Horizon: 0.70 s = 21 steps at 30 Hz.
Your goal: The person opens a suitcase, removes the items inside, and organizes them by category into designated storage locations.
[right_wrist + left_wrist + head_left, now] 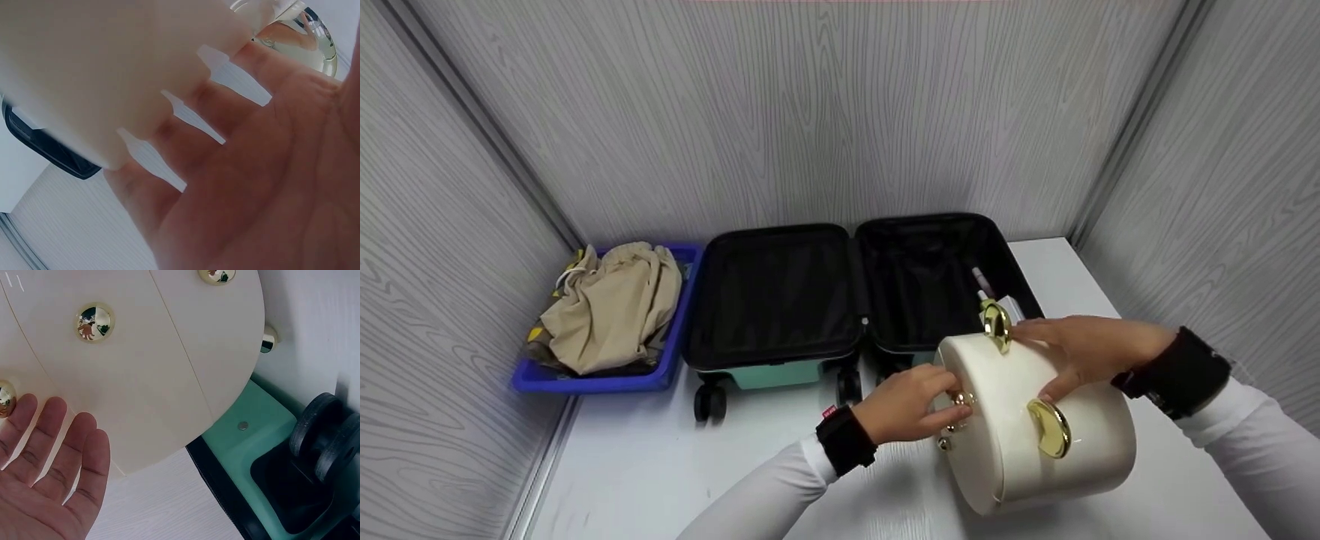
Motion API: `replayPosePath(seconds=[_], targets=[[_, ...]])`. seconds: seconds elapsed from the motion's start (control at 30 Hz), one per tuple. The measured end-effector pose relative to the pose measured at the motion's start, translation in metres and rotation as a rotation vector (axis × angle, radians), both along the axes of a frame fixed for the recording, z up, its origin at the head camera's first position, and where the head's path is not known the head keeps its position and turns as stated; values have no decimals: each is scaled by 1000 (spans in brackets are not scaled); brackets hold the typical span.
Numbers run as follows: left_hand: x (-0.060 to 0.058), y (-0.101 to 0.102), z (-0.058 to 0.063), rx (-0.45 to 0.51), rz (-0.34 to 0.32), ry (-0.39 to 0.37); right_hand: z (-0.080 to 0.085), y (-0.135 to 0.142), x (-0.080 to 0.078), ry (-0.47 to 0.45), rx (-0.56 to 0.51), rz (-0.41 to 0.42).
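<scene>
A cream, drum-shaped box (1072, 457) lies on its curved side, with its flat round face turned left. That face carries several small gold knobs (94, 322) and thin seams. My left hand (911, 405) pinches one knob between thumb and index finger. Its other fingers reach out along the face, and its thumb is outside the left wrist view. My right hand (1069, 349) rests on the box's curved side with spread fingers, between two shiny gold curved fittings (1051, 429). The thumb lies beside the lower fitting. In the right wrist view the fingertips pass behind the box.
Behind the box an open green suitcase (776, 375) with black lining and wheels stands against the wall. Small items, among them a slim pale tube (982, 280), lie in its right half. A blue tray (592, 385) at left holds beige cloth (615, 315).
</scene>
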<state>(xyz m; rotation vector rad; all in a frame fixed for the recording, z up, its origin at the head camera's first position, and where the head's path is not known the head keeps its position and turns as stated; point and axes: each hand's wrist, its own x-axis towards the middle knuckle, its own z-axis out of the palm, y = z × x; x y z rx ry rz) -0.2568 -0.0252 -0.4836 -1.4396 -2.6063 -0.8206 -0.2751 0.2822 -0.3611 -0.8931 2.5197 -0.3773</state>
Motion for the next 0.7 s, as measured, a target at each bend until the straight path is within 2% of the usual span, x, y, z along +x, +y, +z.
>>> replayPosePath(seconds=[0.37, 0.6, 0.7], targets=[[0, 0, 1, -13, -6, 1, -2, 1, 0, -14, -8, 3], [1, -6, -1, 8, -18, 68, -1, 0, 1, 22, 2, 32], [1, -10, -1, 21, -17, 70, -1, 0, 1, 26, -2, 39]])
